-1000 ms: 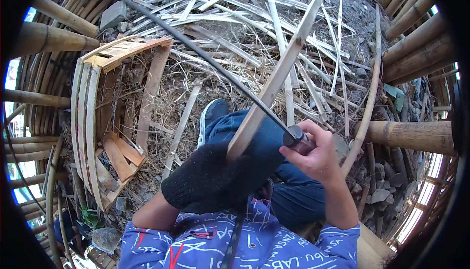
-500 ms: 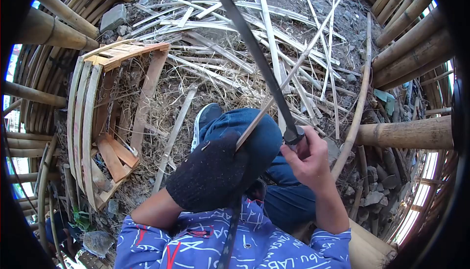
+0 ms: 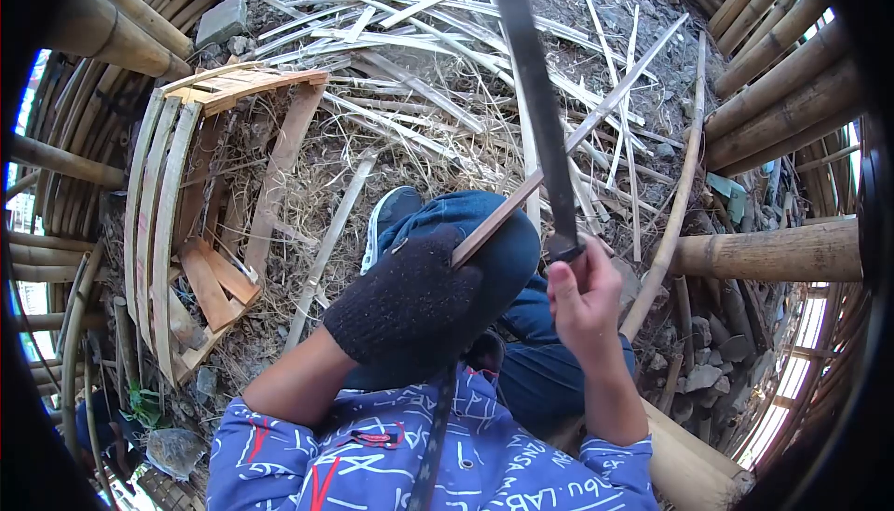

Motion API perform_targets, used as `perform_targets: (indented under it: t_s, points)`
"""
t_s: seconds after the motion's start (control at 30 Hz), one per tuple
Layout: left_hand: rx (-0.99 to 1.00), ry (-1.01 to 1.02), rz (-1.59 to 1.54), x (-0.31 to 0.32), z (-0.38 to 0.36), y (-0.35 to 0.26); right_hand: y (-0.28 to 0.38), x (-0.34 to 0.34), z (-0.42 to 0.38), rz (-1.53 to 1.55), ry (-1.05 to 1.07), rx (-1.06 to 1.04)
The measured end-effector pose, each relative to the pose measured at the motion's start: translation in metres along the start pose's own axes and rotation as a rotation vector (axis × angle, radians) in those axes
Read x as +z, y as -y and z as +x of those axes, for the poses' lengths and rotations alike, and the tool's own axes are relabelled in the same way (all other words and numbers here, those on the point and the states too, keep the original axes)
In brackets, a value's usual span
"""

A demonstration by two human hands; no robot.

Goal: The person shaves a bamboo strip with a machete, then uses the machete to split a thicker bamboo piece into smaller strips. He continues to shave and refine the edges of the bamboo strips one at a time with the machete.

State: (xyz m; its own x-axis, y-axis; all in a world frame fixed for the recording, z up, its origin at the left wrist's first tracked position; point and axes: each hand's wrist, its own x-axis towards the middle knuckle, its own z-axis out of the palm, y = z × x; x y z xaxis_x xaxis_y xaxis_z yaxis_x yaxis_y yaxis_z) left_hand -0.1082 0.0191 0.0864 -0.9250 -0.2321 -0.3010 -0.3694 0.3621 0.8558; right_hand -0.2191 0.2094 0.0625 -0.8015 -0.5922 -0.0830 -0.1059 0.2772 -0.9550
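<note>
My left hand (image 3: 405, 297), in a black knit glove, is closed around the lower end of a narrow bamboo strip (image 3: 498, 221) above my bent knee (image 3: 507, 250). From there the strip slants up to the right, away from me. My right hand (image 3: 589, 299) is bare and wraps the handle of a long dark machete (image 3: 533, 73). Its blade points away from me and crosses over the strip, slightly blurred near the far end.
Split bamboo strips (image 3: 433, 101) lie scattered on the dirt ahead. A wooden crate (image 3: 163, 232) rests on its side at the left. Thick bamboo poles (image 3: 773, 252) line both sides, with stones (image 3: 708, 376) at the right. A grey block (image 3: 222, 22) sits far left.
The machete has swung more upright, its far end shifting right, and my right hand has turned. The strip now leans further right and shows a broader face.
</note>
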Motion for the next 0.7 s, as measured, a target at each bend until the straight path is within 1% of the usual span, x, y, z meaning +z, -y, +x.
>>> perform_targets:
  t_s: [0.03,0.1,0.17,0.23,0.27,0.37,0.43,0.5,0.53,0.57,0.6,0.63,0.67,0.7]
  points:
    - [0.072,-0.011,-0.032,0.001,0.001,0.002,0.005,0.003,-0.004,-0.074,0.011,-0.040]
    - [0.066,0.028,-0.070,0.000,0.003,0.005,0.018,0.008,-0.009,-0.252,0.043,-0.138]
    - [0.054,0.076,-0.102,0.002,0.004,0.011,0.020,0.015,-0.013,-0.266,0.073,-0.158]
    - [0.111,0.093,-0.171,0.008,0.004,0.019,0.022,0.017,-0.016,-0.348,0.105,-0.211]
    - [0.101,0.102,-0.174,0.008,0.005,0.018,0.023,0.017,-0.015,-0.346,0.107,-0.197]
    - [0.101,0.156,-0.225,0.012,0.006,0.013,0.022,0.015,-0.014,-0.468,0.111,-0.250]
    - [0.525,-0.026,0.041,0.019,0.003,0.016,0.020,0.016,-0.012,-0.597,0.106,-0.315]
    - [0.511,-0.035,0.074,0.028,0.001,0.021,0.021,0.015,-0.009,-0.731,0.110,-0.371]
    - [0.522,-0.053,0.117,0.031,0.000,0.023,0.020,0.013,-0.006,-0.729,0.118,-0.359]
    - [0.251,-0.004,-0.183,0.031,-0.002,0.021,0.019,0.010,-0.004,-0.781,0.126,-0.373]
    - [0.245,0.007,-0.190,0.032,-0.004,0.020,0.016,0.005,-0.001,-0.835,0.132,-0.389]
    - [0.201,0.001,-0.075,0.032,-0.004,0.018,0.013,0.001,0.004,-0.854,0.094,-0.381]
    - [0.160,-0.006,0.041,0.031,-0.004,0.016,0.011,-0.006,0.009,-0.845,0.122,-0.282]
    - [0.120,-0.016,0.160,0.031,-0.003,0.016,0.008,-0.008,0.012,-0.791,0.120,-0.292]
